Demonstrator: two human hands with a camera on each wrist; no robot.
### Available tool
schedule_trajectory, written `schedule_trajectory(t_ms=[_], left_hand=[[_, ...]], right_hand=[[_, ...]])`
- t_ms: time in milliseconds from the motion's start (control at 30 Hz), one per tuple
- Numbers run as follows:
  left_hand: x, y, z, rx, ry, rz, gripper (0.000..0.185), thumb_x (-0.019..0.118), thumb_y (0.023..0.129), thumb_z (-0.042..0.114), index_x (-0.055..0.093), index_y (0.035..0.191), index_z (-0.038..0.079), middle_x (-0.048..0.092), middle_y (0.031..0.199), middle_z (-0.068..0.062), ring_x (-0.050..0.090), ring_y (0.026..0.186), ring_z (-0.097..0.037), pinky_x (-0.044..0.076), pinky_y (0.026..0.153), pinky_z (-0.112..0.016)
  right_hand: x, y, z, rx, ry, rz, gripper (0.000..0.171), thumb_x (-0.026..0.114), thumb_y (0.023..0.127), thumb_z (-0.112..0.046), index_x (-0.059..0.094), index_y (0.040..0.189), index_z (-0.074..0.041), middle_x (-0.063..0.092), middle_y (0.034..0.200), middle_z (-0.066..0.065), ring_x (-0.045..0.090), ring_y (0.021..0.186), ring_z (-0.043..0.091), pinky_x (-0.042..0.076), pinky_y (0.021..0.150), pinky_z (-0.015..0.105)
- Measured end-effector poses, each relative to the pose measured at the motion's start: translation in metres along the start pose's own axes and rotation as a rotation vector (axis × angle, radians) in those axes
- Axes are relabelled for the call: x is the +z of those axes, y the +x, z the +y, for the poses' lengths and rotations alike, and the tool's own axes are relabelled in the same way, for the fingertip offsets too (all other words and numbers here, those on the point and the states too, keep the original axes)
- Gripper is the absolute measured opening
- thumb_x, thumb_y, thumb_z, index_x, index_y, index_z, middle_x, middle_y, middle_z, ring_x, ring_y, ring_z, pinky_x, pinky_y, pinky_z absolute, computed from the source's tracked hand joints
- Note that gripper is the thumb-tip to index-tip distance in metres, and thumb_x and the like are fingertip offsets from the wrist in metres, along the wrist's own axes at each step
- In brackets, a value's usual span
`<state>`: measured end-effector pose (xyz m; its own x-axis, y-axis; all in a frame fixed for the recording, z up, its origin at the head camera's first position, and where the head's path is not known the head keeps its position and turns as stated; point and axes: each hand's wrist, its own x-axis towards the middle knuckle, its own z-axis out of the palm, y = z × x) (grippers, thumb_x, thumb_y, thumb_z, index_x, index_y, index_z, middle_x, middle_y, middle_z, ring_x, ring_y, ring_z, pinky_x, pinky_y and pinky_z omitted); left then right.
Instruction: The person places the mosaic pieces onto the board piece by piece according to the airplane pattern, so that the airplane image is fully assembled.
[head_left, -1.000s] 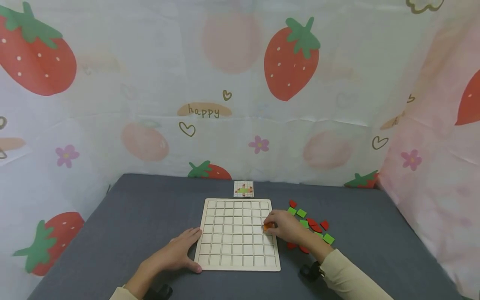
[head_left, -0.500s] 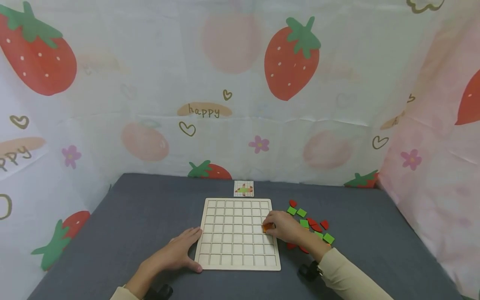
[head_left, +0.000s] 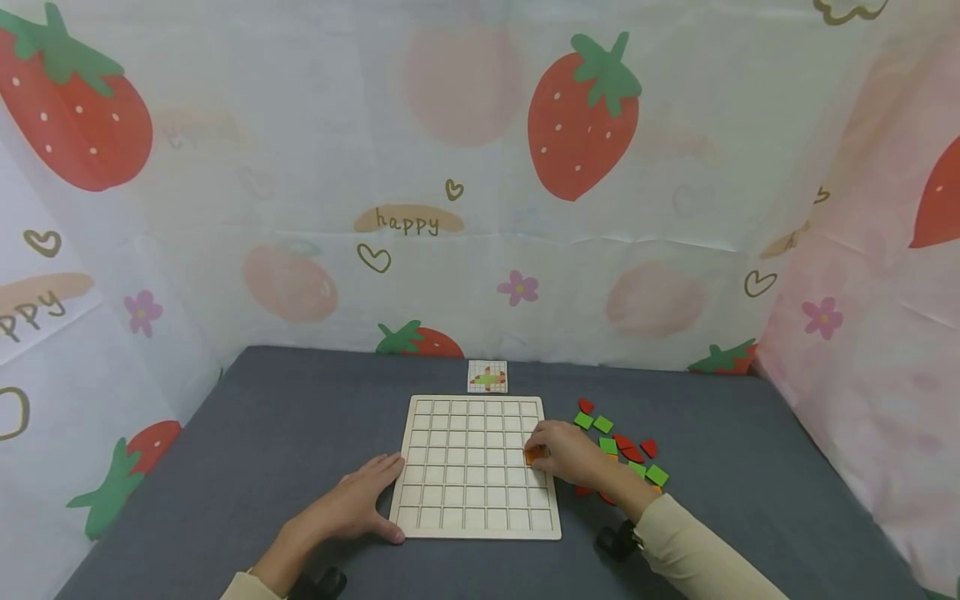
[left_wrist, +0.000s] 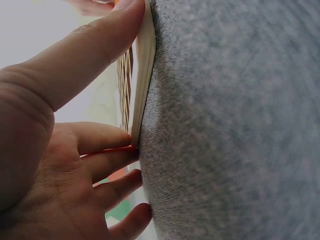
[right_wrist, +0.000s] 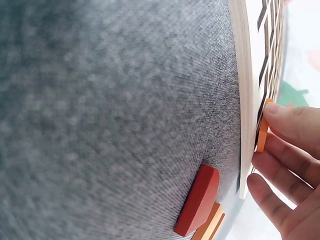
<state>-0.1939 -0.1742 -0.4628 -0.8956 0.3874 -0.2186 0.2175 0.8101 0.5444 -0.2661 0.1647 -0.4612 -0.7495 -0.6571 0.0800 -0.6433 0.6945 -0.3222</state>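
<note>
A pale wooden board (head_left: 453, 498) with a grid of square recesses lies on the table. At its right edge my right hand (head_left: 572, 457) pinches a small orange tile (right_wrist: 263, 134) between thumb and fingers. In the right wrist view the tile stands tilted at the grid recesses, close over the board. My left hand (head_left: 352, 504) rests beside the board's left edge, its fingers extended and spread. Thumb and fingertips touch that edge, as the left wrist view shows. Part of the orange tile is hidden by my fingers in the head view.
Several green tiles (head_left: 603, 425) and red pieces (head_left: 649, 448) lie scattered right of the board, some under my right forearm. Behind the board is a small card (head_left: 487, 377) with a coloured grid picture. Strawberry-print cloth (head_left: 465, 167) surrounds the grey table (head_left: 322, 400).
My right hand has shifted very slightly left with the orange tile still pinched. My left hand stays in place. The hanging cloth at the left has shifted.
</note>
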Motion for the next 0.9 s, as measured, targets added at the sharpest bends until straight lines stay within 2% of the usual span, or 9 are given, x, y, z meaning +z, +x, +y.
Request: schedule_trajectory(t_ms=[333, 733, 900], left_hand=[[0.0023, 0.0009, -0.0027, -0.01, 0.004, -0.003, 0.105, 0.088, 0.065, 0.036, 0.036, 0.147, -0.004, 0.034, 0.155, -0.021, 0.026, 0.146, -0.043, 0.025, 0.11, -0.065], [0.0015, 0.0006, -0.0007, -0.007, 0.009, -0.004, 0.106, 0.088, 0.064, 0.035, 0.036, 0.147, -0.005, 0.034, 0.155, -0.022, 0.025, 0.145, -0.045, 0.025, 0.109, -0.066], [0.0027, 0.0019, -0.0019, -0.025, 0.008, -0.006, 0.105, 0.088, 0.065, 0.036, 0.037, 0.147, -0.004, 0.034, 0.155, -0.021, 0.025, 0.146, -0.043, 0.025, 0.11, -0.065]], right_hand=[[0.0009, 0.0005, -0.0001, 0.01, 0.007, -0.001, 0.021, 0.076, 0.082, -0.012, 0.075, 0.102, -0.006, 0.069, 0.096, 0.003, 0.063, 0.088, 0.018, 0.052, 0.073, 0.029], [0.0022, 0.0002, 0.0006, 0.004, 0.0, 0.003, 0.017, 0.076, 0.082, -0.012, 0.076, 0.098, -0.007, 0.069, 0.096, 0.003, 0.064, 0.09, 0.02, 0.053, 0.075, 0.031], [0.0022, 0.0008, 0.0011, 0.017, 0.014, 0.005, 0.017, 0.075, 0.083, -0.013, 0.076, 0.099, -0.007, 0.068, 0.096, 0.003, 0.064, 0.088, 0.018, 0.053, 0.073, 0.029]])
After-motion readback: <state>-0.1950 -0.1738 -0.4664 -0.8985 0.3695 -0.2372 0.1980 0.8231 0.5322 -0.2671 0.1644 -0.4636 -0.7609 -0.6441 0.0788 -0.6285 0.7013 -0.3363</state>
